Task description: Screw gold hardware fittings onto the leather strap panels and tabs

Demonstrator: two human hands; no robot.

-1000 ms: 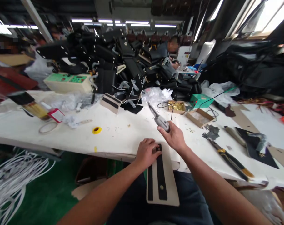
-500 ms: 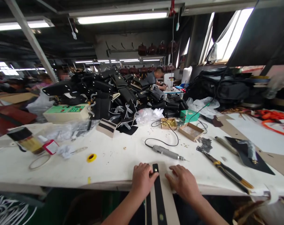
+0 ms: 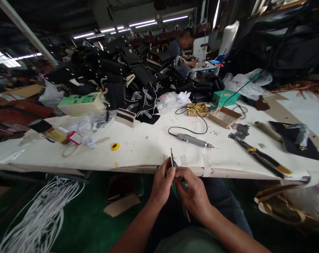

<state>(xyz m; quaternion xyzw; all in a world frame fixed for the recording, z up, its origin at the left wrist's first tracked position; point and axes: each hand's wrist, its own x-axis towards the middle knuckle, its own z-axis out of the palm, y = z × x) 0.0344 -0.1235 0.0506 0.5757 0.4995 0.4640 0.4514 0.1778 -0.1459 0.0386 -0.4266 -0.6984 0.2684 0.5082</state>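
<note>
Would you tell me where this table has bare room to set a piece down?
Bare table shows between the yellow tape roll and the electric screwdriver, and between it and the pliers. The back is crowded: black bag pile, control box, cardboard trays. The left hand and right hand grip a panel.

Fluorescent ceiling tubes point(image 3: 172, 18) and window daylight from the upper right brighten the white worktop point(image 3: 138, 140), with soft shadows. Below its edge, the left hand point(image 3: 161, 186), right hand point(image 3: 194, 195) and their thin flat panel point(image 3: 172, 157) sit dimmer. Wide-angle distortion bends the edges; the background blurs.
</note>
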